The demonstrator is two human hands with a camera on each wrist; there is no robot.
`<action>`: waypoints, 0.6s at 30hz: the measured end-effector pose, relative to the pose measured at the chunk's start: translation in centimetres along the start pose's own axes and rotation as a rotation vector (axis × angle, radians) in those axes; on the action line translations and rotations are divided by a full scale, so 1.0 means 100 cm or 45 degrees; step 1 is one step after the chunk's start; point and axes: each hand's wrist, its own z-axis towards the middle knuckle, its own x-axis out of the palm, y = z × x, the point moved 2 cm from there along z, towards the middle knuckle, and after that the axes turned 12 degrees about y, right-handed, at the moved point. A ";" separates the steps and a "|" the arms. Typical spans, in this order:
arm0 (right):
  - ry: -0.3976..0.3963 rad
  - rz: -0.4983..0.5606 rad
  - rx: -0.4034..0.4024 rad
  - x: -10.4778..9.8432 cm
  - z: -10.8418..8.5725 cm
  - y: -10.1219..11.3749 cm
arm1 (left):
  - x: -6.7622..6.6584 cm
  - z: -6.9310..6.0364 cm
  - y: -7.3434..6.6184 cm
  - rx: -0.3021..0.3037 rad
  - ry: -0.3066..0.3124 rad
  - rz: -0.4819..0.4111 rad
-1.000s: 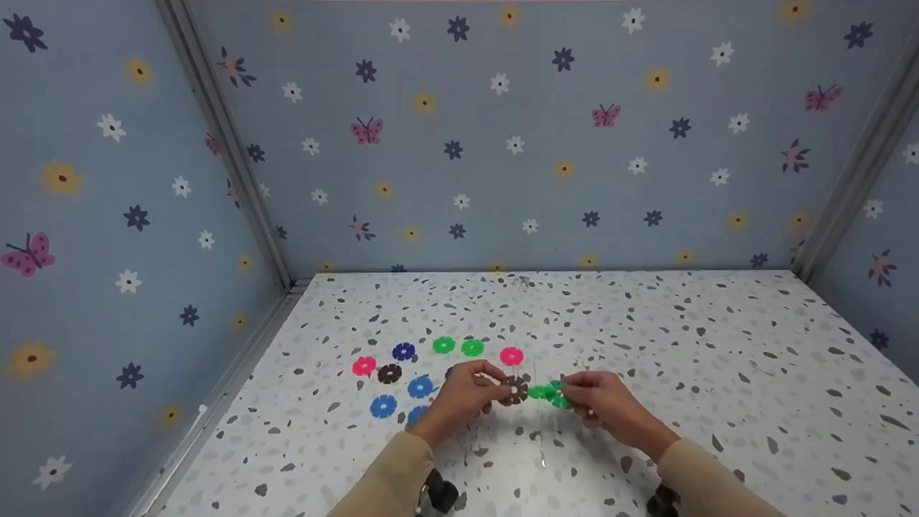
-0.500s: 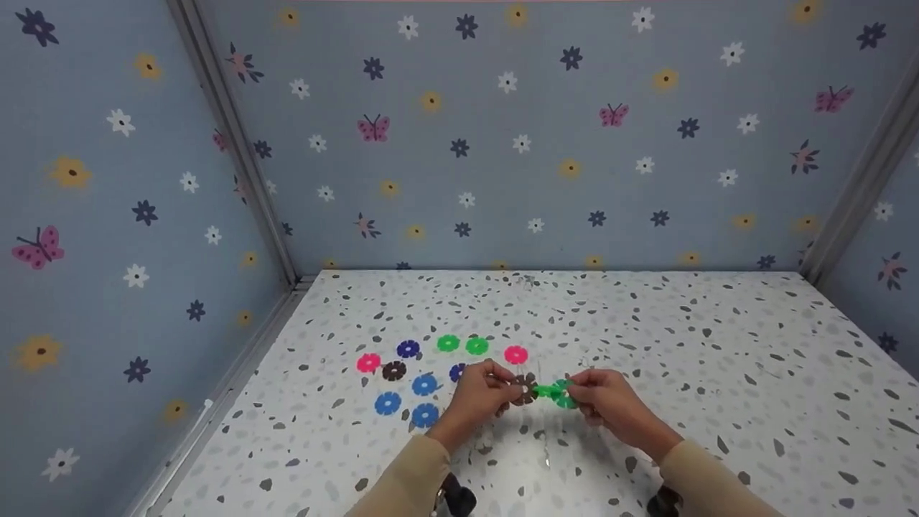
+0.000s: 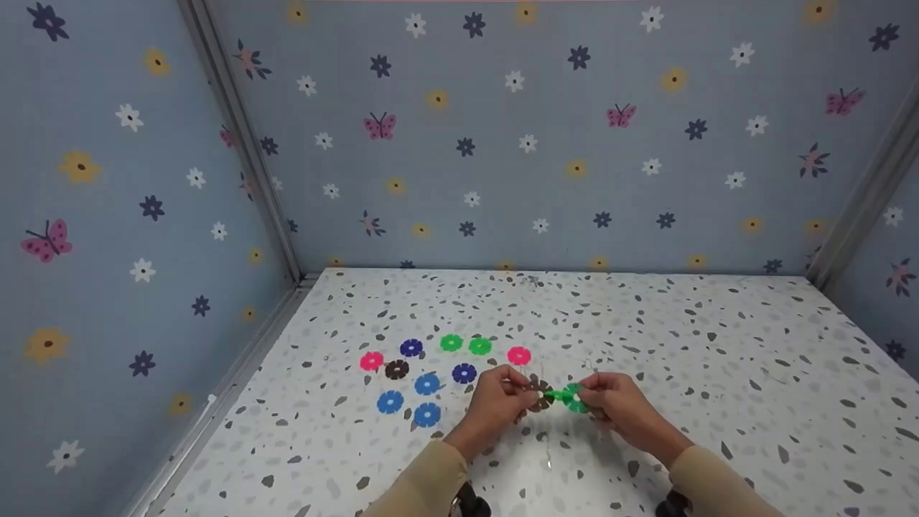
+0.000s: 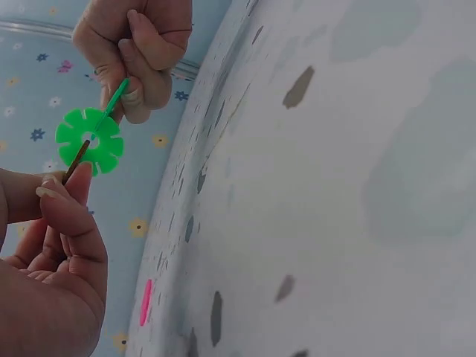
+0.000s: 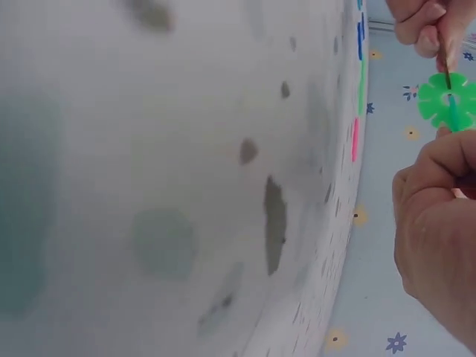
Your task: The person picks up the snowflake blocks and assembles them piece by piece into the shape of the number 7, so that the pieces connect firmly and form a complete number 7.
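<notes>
Three notched plastic discs form a short row between my hands. My left hand (image 3: 499, 400) pinches a brown notched disc (image 3: 543, 404) between thumb and fingertips. A green notched disc (image 3: 573, 399) is pinched the same way by my right hand (image 3: 623, 403). Between these two sits another green disc (image 4: 108, 149), edge-on in the head view and facing the camera in the left wrist view. Both outer discs cross it at its notches, one from each side. The row is held above the table. Fingers hide parts of both outer discs.
Loose discs lie on the speckled white table (image 3: 682, 337), left of and beyond my hands: several blue ones (image 3: 427, 414), a brown one (image 3: 396, 369), two green ones (image 3: 480, 346) and two pink ones (image 3: 519, 355). Flower-patterned walls (image 3: 488, 187) stand behind and at both sides.
The brown disc and my left hand have come closer to the green disc in my right hand, so the row is shorter. The whole head view has shifted slightly.
</notes>
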 end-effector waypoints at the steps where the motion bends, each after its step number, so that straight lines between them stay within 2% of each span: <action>1: 0.009 0.000 -0.002 -0.002 -0.001 0.000 | 0.001 0.000 -0.002 0.013 0.016 0.009; 5: 0.051 0.020 -0.023 -0.007 -0.003 0.001 | -0.004 0.002 -0.010 0.025 0.088 0.063; 9: 0.081 0.031 -0.062 -0.011 -0.004 0.003 | -0.020 0.006 -0.013 -0.003 0.135 0.135; 12: 0.036 0.036 -0.039 -0.015 -0.005 0.003 | -0.036 0.010 -0.012 -0.008 0.081 0.235; 16: -0.044 0.044 0.015 -0.019 -0.005 0.001 | -0.059 0.017 -0.010 -0.039 -0.041 0.482; 18: -0.058 0.050 0.027 -0.021 -0.006 0.001 | -0.070 0.020 -0.009 -0.072 -0.068 0.585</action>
